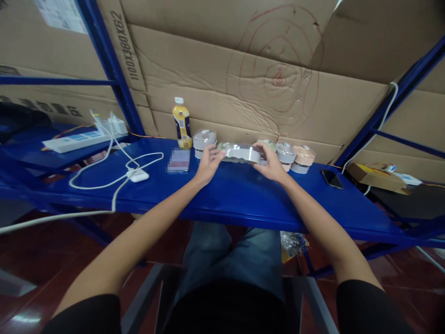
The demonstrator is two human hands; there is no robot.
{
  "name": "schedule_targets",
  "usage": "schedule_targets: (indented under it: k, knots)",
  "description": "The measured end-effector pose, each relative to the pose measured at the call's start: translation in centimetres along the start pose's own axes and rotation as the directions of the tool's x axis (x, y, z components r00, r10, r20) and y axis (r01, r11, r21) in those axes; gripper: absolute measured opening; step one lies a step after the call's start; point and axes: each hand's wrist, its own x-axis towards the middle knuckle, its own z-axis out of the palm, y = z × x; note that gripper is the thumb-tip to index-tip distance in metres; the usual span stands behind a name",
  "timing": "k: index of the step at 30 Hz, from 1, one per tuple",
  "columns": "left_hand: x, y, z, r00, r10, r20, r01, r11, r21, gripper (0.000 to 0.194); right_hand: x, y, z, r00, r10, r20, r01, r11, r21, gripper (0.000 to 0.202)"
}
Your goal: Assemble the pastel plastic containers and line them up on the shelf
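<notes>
Both hands hold a long, shiny piece point(242, 152) with a clear top, a pale grey band and a wavy lower edge; its exact kind does not show. The fingers of my left hand point(209, 164) close on its left end, and those of my right hand point(271, 162) curl around its right end. Just behind my left hand stands a round container with a clear lid point(204, 141). Beside my right hand are a grey round container point(285, 152) and a peach one point(303, 158). Greenish containers point(267, 143) are partly hidden behind the held piece.
A yellow drink bottle point(182, 123) stands at the back of the blue table point(239, 197), with a blurred-out flat item point(178, 160) before it. A white cable and adapter point(138, 175) lie left. A phone point(331, 178) and an open carton point(377, 178) are right. Cardboard point(208, 69) walls the back.
</notes>
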Motion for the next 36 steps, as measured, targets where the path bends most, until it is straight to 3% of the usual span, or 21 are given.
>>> schedule_targets:
  k: [2, 5, 8, 11, 13, 15, 17, 20, 24, 28, 33, 36]
  knots:
    - [-0.1, 0.1, 0.1, 0.976, -0.112, 0.187, 0.131, 0.987, -0.091, 0.068, -1.6, 0.2, -0.5, 0.995, 0.040, 0.093, -0.053, 0.987, 0.149, 0.060]
    - [-0.7, 0.6, 0.2, 0.905, -0.148, 0.399, 0.223, 0.963, -0.149, 0.079, -3.0, 0.4, -0.3, 0.980, 0.051, 0.190, -0.101, 0.960, 0.261, 0.064]
    - [-1.3, 1.2, 0.2, 0.869, -0.168, 0.465, 0.253, 0.959, -0.127, 0.092, -3.4, 0.9, -0.3, 0.969, 0.024, 0.247, -0.100, 0.949, 0.299, 0.067]
    - [-1.7, 1.8, 0.2, 0.838, -0.195, 0.510, 0.251, 0.967, -0.042, 0.104, -3.4, 1.6, -1.0, 0.939, 0.034, 0.344, -0.137, 0.950, 0.280, 0.082]
    - [-2.0, 2.1, 0.3, 0.834, -0.175, 0.523, 0.205, 0.979, 0.001, 0.111, -3.5, 2.1, -1.4, 0.896, 0.056, 0.440, -0.181, 0.952, 0.247, 0.101]
    - [-2.5, 2.3, 0.5, 0.857, -0.098, 0.506, 0.091, 0.995, 0.039, 0.114, -3.5, 2.2, -1.4, 0.858, 0.088, 0.506, -0.219, 0.954, 0.205, 0.115]
    - [-2.9, 2.3, 0.8, 0.873, 0.008, 0.487, -0.062, 0.994, 0.095, 0.115, -3.5, 2.0, -0.8, 0.876, 0.114, 0.469, -0.204, 0.968, 0.146, 0.117]
    - [-3.2, 2.1, 1.4, 0.858, 0.100, 0.504, -0.216, 0.960, 0.177, 0.116, -3.3, 1.1, 0.8, 0.943, 0.071, 0.325, -0.091, 0.995, 0.047, 0.102]
    - [-3.1, 1.9, 1.6, 0.824, 0.113, 0.555, -0.282, 0.932, 0.229, 0.122, -3.0, 0.1, 1.7, 0.966, 0.015, 0.259, -0.019, 1.000, 0.012, 0.089]
    - [-3.0, 1.8, 1.3, 0.817, 0.114, 0.565, -0.312, 0.911, 0.268, 0.122, -3.2, 0.9, -0.5, 0.979, 0.095, 0.181, -0.103, 0.994, 0.038, 0.087]
    - [-3.4, 2.3, 1.0, 0.720, 0.166, 0.673, -0.453, 0.848, 0.275, 0.061, -4.0, 3.7, -4.2, 0.931, 0.358, 0.073, -0.356, 0.934, -0.034, 0.077]
    - [-3.6, 2.7, 1.1, 0.714, 0.176, 0.678, -0.475, 0.833, 0.284, 0.048, -4.4, 4.9, -5.3, 0.895, 0.435, 0.101, -0.430, 0.900, -0.067, 0.074]
